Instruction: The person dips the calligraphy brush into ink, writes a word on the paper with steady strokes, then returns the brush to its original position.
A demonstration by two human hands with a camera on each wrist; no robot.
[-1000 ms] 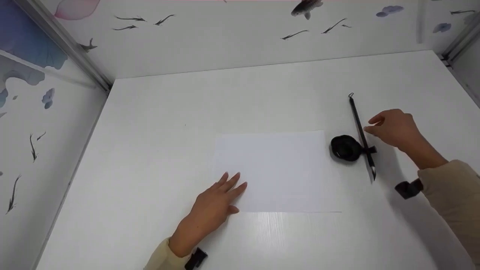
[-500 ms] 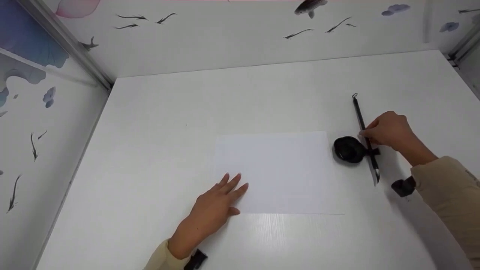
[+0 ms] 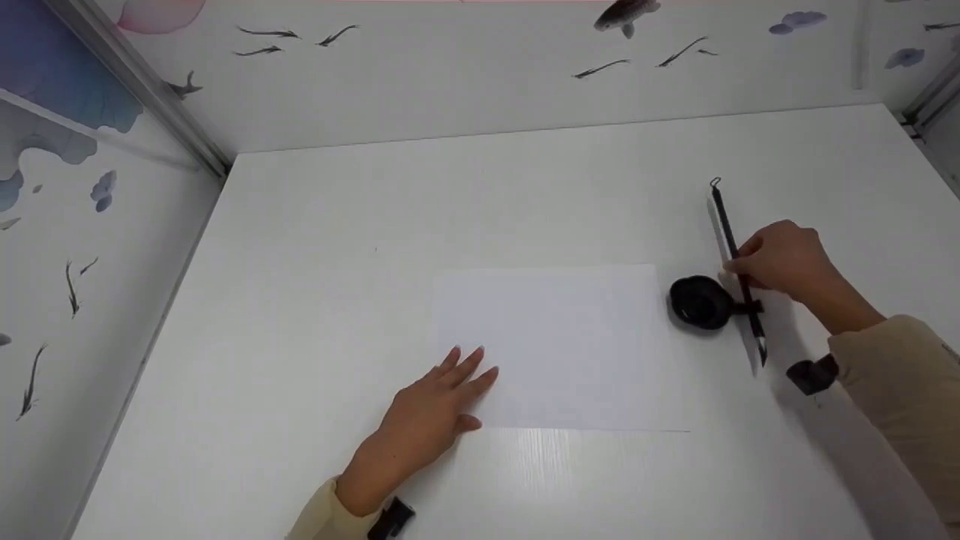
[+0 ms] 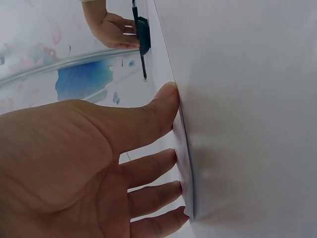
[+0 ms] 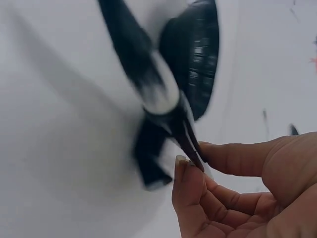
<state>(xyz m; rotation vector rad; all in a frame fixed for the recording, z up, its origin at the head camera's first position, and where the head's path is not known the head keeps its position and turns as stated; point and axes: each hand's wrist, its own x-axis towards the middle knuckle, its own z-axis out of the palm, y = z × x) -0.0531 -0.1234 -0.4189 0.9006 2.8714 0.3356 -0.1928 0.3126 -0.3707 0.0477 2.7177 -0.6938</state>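
Note:
A sheet of white paper (image 3: 562,345) lies on the table, with my left hand (image 3: 424,412) resting flat, fingers spread, on its lower left corner. In the left wrist view, the thumb and fingertips of that hand (image 4: 99,158) touch the paper's edge. On the right, my right hand (image 3: 787,259) pinches the dark handle of a writing brush (image 3: 726,221) between thumb and fingers. The brush's dark tip points toward me, and its hanging loop points away. Just left of the brush sits a black ink dish (image 3: 701,302) with a side brush rest (image 5: 148,153) beneath the brush.
The white table (image 3: 315,247) extends around the paper. White panels (image 3: 465,82) printed with fish and shrimp stand along its back and left edges. Black wrist cameras (image 3: 812,375) are worn at both sleeves.
My right hand has moved left onto the brush and gripped its handle. The brush has lifted slightly, its shadow now further apart from it. The left hand stays put.

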